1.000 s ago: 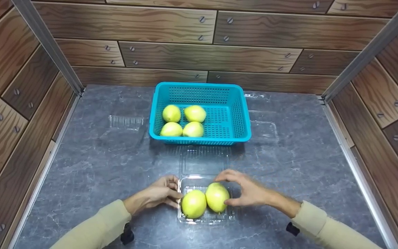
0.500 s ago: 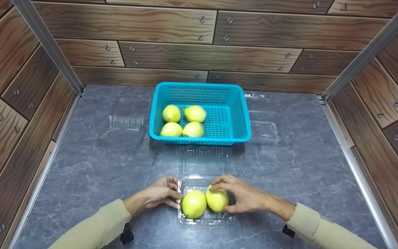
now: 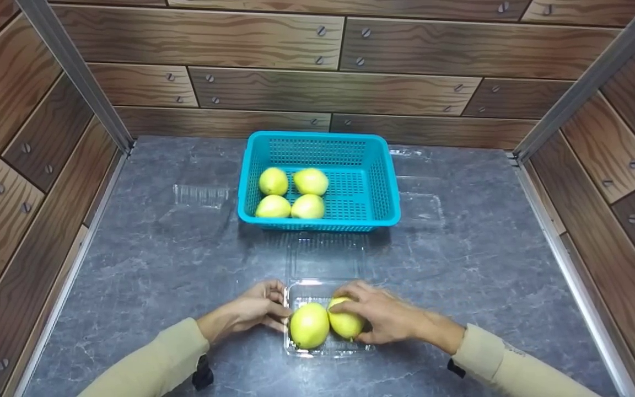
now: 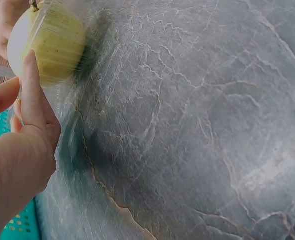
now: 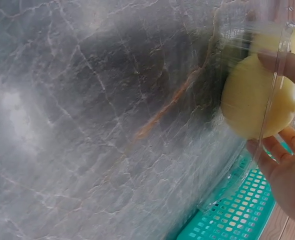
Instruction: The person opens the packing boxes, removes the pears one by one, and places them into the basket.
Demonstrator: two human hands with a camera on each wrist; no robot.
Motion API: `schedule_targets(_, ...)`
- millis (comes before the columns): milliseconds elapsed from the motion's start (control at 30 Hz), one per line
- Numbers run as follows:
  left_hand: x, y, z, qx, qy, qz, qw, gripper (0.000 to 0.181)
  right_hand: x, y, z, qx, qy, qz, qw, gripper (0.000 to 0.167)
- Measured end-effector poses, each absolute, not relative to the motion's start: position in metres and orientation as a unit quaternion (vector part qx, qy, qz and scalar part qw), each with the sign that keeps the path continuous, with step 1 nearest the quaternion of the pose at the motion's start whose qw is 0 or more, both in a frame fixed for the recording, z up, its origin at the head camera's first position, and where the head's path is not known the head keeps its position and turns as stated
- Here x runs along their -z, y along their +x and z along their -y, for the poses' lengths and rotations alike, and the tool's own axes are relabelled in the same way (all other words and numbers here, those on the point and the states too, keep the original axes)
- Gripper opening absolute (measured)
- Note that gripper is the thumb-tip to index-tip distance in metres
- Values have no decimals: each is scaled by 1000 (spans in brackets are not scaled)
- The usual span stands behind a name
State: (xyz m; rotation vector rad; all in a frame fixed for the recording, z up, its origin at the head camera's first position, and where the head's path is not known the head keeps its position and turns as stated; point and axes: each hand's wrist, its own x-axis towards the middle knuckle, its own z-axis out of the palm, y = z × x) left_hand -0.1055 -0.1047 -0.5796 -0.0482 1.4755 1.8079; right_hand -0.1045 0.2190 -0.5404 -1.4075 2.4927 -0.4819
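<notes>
Two yellow pears lie side by side in a clear plastic clamshell container (image 3: 326, 348), whose lid (image 3: 326, 259) is folded back. My left hand (image 3: 262, 306) pinches the container's left rim between thumb and fingers; the left wrist view shows the index finger along the outer wall, near the left pear (image 3: 310, 326). The right pear (image 3: 345, 321) is gripped by my right hand (image 3: 386, 314), its thumb and fingers around the fruit from the right. In the right wrist view, the container's clear wall partly covers this pear (image 5: 257, 100).
A teal basket (image 3: 383, 221) stands behind the container, with several yellow pears grouped on its left side. Another clear plastic container (image 3: 202, 196) lies left of the basket, and one more (image 3: 422, 207) lies right of it. Wood-patterned walls surround the grey tabletop.
My right hand has moved left and closed its fingers further over the right pear. The left hand and the container have stayed in place.
</notes>
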Motion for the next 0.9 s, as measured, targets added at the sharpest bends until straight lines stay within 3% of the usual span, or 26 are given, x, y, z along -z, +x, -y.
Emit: schedule_targets(900, 577, -104, 105, -714, -15, -579, 393, 36, 534, -109, -213, 83, -522, -841, 115, 77)
